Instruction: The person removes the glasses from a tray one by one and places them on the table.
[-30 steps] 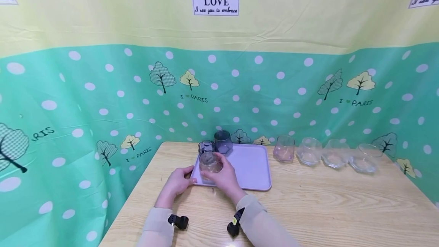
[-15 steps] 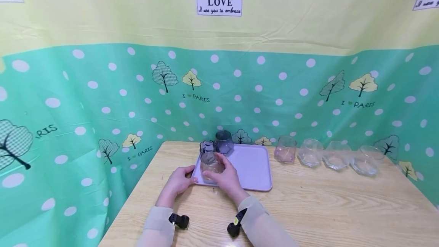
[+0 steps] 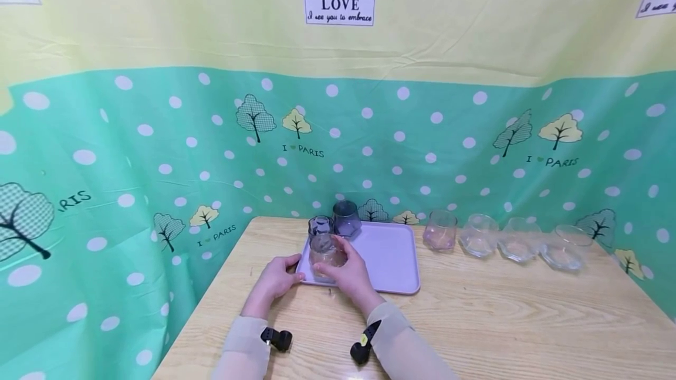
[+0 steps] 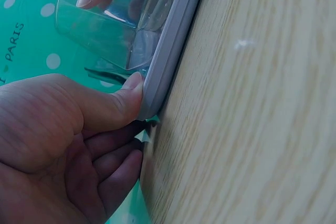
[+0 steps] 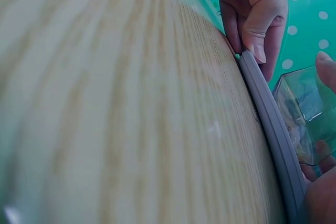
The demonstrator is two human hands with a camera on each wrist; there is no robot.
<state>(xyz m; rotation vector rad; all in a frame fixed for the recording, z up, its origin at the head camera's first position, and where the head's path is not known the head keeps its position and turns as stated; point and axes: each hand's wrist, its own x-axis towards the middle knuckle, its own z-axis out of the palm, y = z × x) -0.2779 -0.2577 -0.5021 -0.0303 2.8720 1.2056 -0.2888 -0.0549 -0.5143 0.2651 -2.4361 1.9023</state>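
Sleeves point(image 3: 391, 333) nearest me, a black wrist camera point(image 3: 276, 339) strapped on each. Left hand point(image 3: 274, 277) pinches the tray's point(image 3: 388, 254) near-left corner: thumb on the rim, fingers curled under the edge, seen plainly in the left-wrist view point(image 4: 68, 129). Right hand point(image 3: 351, 271) wraps a clear glass point(image 3: 324, 251), fingers curled round the wall. Glass sits at the tray's near-left corner; whether its base rests on the tray or hangs just above, I can't tell.

Behind it on the tray: a second small glass point(image 3: 319, 226), then a dark grey glass point(image 3: 346, 219) at the far-left corner. Right of the tray, on the table point(image 3: 502, 315), a pinkish glass point(image 3: 439, 229) and three clear ones point(image 3: 517, 239) in a row along the backdrop point(image 3: 158, 151).

Risks, my read:
- All three glasses crowd the left edge. If the left hand lifts or tilts that corner, they could slide or tip.
- Held glass is very close to the second one; a small push back could knock them together.
- Smooth glass, one-hand grip; a slip would drop it on the rim.

Hard to see: the right hand covers the lower half of the held glass. Wrist views are close-up and distorted, showing only rim, fingertips and wood. The glass contents, if any, are unclear. The two small glasses overlap in the head view, so the gap between them is unreadable.
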